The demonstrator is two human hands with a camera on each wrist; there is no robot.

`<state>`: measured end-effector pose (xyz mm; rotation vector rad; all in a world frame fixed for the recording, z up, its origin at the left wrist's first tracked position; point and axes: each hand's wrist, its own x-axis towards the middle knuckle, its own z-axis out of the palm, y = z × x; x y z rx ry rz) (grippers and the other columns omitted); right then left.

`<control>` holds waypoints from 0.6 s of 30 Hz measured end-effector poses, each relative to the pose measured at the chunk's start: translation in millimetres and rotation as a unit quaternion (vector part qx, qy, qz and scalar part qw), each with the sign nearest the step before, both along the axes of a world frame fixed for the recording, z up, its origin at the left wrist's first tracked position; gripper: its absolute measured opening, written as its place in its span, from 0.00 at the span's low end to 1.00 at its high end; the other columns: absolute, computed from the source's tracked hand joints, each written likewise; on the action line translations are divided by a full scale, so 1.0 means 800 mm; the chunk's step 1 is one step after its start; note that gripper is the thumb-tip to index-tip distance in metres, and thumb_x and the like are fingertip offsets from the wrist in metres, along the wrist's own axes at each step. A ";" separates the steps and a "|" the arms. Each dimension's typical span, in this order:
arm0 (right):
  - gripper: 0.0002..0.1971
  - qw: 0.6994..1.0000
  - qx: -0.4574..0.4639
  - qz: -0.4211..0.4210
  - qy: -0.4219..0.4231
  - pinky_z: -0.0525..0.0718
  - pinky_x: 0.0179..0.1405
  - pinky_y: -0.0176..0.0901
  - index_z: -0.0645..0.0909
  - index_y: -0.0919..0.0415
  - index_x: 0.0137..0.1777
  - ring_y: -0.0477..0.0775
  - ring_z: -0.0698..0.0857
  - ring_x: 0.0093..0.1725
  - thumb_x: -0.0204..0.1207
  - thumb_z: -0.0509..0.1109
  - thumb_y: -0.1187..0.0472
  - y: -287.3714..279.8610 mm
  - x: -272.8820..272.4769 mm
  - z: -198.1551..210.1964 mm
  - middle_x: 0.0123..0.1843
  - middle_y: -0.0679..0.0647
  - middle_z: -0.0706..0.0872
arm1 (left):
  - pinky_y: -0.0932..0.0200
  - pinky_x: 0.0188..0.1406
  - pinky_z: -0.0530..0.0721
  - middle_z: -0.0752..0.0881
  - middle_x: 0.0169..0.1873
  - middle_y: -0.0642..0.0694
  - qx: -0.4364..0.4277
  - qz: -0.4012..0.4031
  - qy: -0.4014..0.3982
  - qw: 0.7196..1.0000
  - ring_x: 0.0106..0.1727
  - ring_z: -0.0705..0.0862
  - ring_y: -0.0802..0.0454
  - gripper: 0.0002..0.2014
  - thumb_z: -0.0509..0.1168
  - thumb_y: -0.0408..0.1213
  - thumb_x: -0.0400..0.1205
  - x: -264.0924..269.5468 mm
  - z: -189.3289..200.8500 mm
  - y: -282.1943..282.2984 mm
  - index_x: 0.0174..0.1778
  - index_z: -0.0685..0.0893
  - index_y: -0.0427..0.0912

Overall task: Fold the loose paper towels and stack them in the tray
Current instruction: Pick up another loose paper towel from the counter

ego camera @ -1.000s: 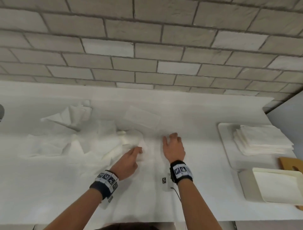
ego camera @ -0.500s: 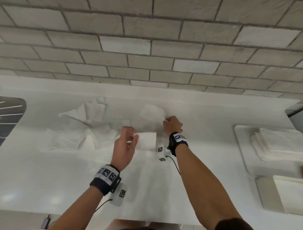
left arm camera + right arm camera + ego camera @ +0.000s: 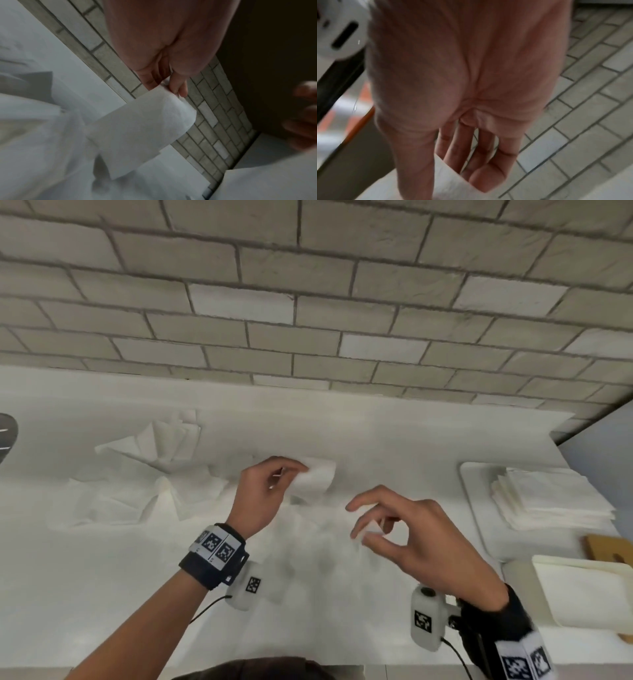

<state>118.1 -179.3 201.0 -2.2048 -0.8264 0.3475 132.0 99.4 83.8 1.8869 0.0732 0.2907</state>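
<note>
Count: 2 hands [image 3: 260,498] [image 3: 418,539], 1 folded towel [image 3: 313,479] held up, 1 loose-towel heap [image 3: 137,487], 1 folded stack [image 3: 551,498], 1 tray [image 3: 479,508], 1 cream bin [image 3: 589,590].

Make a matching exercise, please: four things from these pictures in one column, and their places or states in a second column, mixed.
Things:
1. left hand
2. right hand
3. stack of folded paper towels
4. pile of loose paper towels

Places or states:
A. lies in the tray at the right side
B. pinches a folded paper towel above the counter
C. spread crumpled on the counter at the left
D. empty, fingers loosely curled, above the counter

Pairs: 1-B, 2-D, 3-A, 4-C
</note>
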 end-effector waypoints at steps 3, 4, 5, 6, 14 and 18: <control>0.06 0.995 0.078 -0.068 0.007 0.86 0.56 0.39 0.89 0.42 0.57 0.52 0.91 0.51 0.84 0.81 0.54 0.010 -0.017 -0.006 0.52 0.40 0.94 | 0.59 0.49 0.84 0.94 0.52 0.53 -0.047 -0.073 0.027 0.996 0.48 0.90 0.52 0.10 0.68 0.31 0.91 -0.003 0.013 -0.022 0.55 0.94 0.47; 0.05 0.988 0.104 -0.112 0.005 0.87 0.55 0.39 0.90 0.44 0.55 0.51 0.92 0.49 0.84 0.82 0.55 0.016 -0.017 -0.016 0.49 0.40 0.94 | 0.57 0.47 0.84 0.94 0.52 0.52 -0.068 -0.092 0.035 0.993 0.47 0.90 0.51 0.10 0.66 0.34 0.92 -0.007 0.020 -0.030 0.56 0.94 0.45; 0.05 0.980 0.124 -0.158 0.001 0.89 0.53 0.39 0.90 0.45 0.55 0.50 0.93 0.48 0.83 0.82 0.55 0.022 -0.015 -0.029 0.46 0.39 0.94 | 0.58 0.47 0.84 0.94 0.51 0.51 -0.095 -0.105 0.044 0.989 0.48 0.90 0.52 0.12 0.64 0.36 0.93 -0.011 0.027 -0.036 0.57 0.94 0.42; 0.05 0.971 0.134 -0.198 -0.009 0.89 0.51 0.39 0.90 0.45 0.55 0.49 0.93 0.46 0.83 0.82 0.56 0.027 -0.013 -0.042 0.45 0.39 0.94 | 0.59 0.50 0.86 0.95 0.53 0.49 -0.129 -0.118 0.055 0.983 0.51 0.91 0.52 0.16 0.60 0.40 0.95 -0.016 0.034 -0.042 0.57 0.93 0.39; 0.05 0.953 0.111 -0.274 -0.063 0.89 0.47 0.49 0.88 0.46 0.59 0.48 0.91 0.43 0.86 0.79 0.53 0.044 -0.011 -0.098 0.41 0.42 0.92 | 0.42 0.53 0.87 0.94 0.52 0.48 -0.116 -0.083 0.010 0.990 0.50 0.90 0.43 0.11 0.68 0.46 0.91 -0.036 0.029 -0.053 0.54 0.94 0.46; 0.08 0.955 0.090 -0.270 -0.080 0.90 0.54 0.51 0.85 0.45 0.61 0.45 0.90 0.52 0.85 0.79 0.54 0.048 -0.014 -0.097 0.53 0.39 0.90 | 0.39 0.47 0.85 0.95 0.48 0.50 -0.097 -0.073 -0.010 0.993 0.43 0.87 0.38 0.05 0.73 0.41 0.87 -0.036 0.020 -0.052 0.52 0.95 0.48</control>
